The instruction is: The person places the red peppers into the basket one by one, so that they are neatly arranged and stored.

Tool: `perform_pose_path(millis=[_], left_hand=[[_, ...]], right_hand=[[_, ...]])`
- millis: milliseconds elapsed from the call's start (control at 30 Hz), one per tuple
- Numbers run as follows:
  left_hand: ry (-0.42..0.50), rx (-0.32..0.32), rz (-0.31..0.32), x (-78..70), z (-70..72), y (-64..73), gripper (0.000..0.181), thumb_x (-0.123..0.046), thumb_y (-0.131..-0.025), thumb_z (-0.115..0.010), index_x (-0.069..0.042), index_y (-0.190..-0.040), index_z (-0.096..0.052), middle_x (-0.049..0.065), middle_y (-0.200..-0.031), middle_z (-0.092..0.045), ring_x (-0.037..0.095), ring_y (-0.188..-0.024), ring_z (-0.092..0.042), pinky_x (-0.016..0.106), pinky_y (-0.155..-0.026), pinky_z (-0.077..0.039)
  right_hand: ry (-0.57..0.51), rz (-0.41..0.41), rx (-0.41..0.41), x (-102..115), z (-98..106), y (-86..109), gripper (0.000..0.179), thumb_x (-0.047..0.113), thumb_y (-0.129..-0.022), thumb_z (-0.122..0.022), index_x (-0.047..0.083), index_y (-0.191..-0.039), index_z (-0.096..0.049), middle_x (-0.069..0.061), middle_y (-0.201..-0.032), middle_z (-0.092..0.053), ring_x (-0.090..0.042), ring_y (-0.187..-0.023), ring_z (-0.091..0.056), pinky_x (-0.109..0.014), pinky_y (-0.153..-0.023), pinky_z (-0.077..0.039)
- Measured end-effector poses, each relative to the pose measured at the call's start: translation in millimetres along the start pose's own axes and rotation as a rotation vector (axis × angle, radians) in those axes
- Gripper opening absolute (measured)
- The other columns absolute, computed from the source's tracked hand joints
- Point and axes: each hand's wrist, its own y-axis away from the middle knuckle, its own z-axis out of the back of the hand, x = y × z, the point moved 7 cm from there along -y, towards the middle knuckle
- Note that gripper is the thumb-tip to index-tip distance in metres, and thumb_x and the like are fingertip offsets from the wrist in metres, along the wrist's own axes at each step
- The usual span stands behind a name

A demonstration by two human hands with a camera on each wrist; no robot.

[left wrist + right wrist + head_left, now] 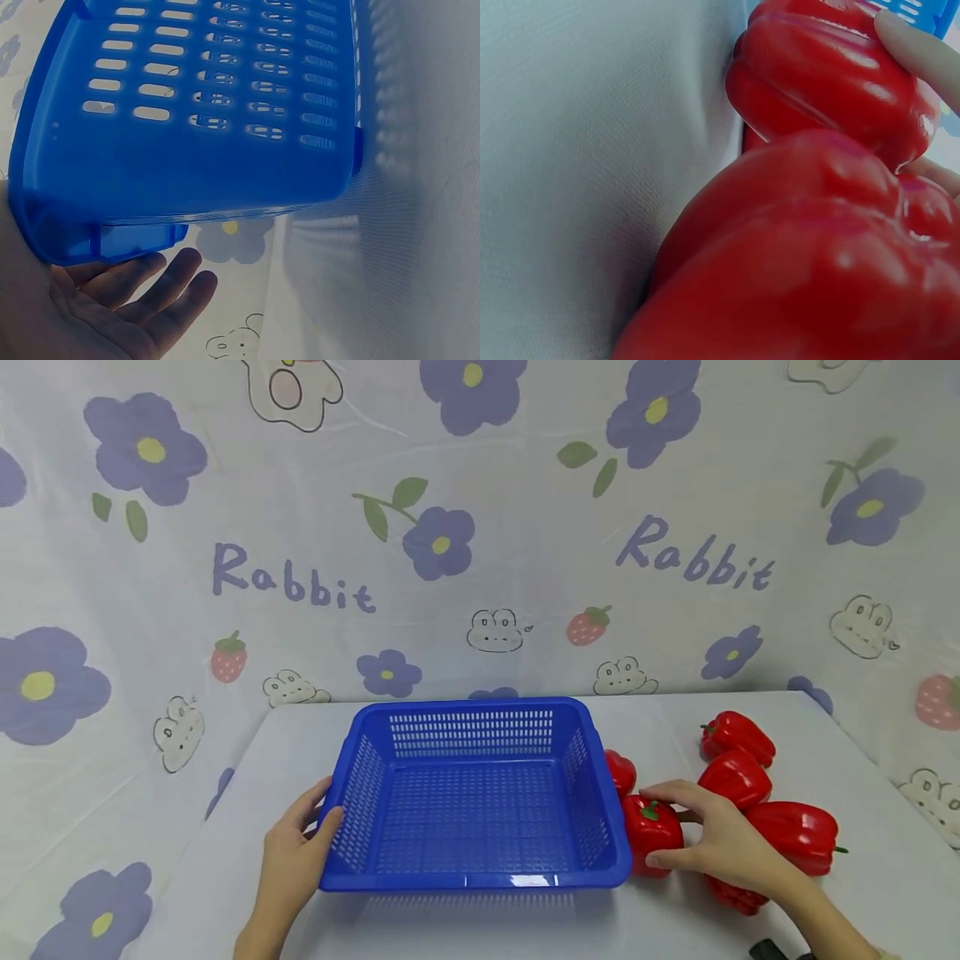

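A blue plastic basket (pixel 472 878) with slotted walls and nothing inside stands in the middle of the table. My left hand (pixel 294 852) holds its left rim, thumb over the edge and fingers outside. In the left wrist view, the fingers of that left hand (pixel 142 307) extend loosely under the rim of the basket (pixel 187 165). At the basket's right side, my right hand (pixel 723 839) grips a red bell pepper (pixel 651 839) between thumb and fingers. The right wrist view shows the thumb on this bell pepper (pixel 832 71), with another bell pepper (pixel 802 255) nearer the camera.
Several more red bell peppers (pixel 795 835) lie to the right, around and beyond my right hand. One red pepper (pixel 620 771) sits against the basket's right wall. A dark object (pixel 768 950) shows at the bottom edge. A patterned curtain (pixel 525 568) hangs behind the white table (pixel 225 877).
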Motion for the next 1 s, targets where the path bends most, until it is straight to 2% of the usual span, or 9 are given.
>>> perform_pose_path(millis=[300,567,867,1000], left_hand=[[-0.002,0.008,0.013,2.1,-3.0,-0.8,0.047,-0.021,-0.1,-0.059,-0.005,-0.144,-0.048,0.018,-0.143,-0.05,0.038,-0.121,-0.055,0.049,-0.094,-0.048],[-0.016,0.021,0.033,4.1,-3.5,-0.4,0.05,-0.021,-0.101,-0.057,-0.002,-0.146,-0.045,0.02,-0.144,-0.047,0.041,-0.123,-0.053,0.051,-0.096,-0.046],[-0.016,0.023,0.05,5.1,-2.4,0.5,0.05,-0.021,-0.101,-0.057,-0.004,-0.146,-0.045,0.019,-0.145,-0.048,0.039,-0.122,-0.054,0.049,-0.096,-0.047],[-0.017,0.022,0.057,6.7,-2.4,0.5,0.05,-0.021,-0.101,-0.057,-0.004,-0.146,-0.045,0.018,-0.145,-0.048,0.038,-0.122,-0.054,0.049,-0.096,-0.047]], right_hand=[[-0.004,-0.011,-0.029,-0.3,2.4,3.9,0.077,0.038,-0.067,-0.091,0.016,-0.132,-0.059,-0.007,-0.129,-0.059,-0.032,-0.11,-0.06,-0.046,-0.079,-0.057],[0.016,0.006,-0.056,-0.6,3.6,2.1,0.076,0.039,-0.067,-0.091,0.015,-0.132,-0.06,-0.007,-0.127,-0.06,-0.031,-0.109,-0.059,-0.05,-0.08,-0.056],[0.011,-0.005,-0.077,-2.0,7.6,0.0,0.076,0.038,-0.069,-0.09,0.013,-0.133,-0.058,-0.01,-0.129,-0.059,-0.033,-0.111,-0.058,-0.051,-0.082,-0.056],[0.011,0.014,-0.084,-0.1,9.1,-1.5,0.075,0.037,-0.069,-0.09,0.011,-0.132,-0.059,-0.009,-0.127,-0.06,-0.033,-0.112,-0.058,-0.053,-0.085,-0.054]])
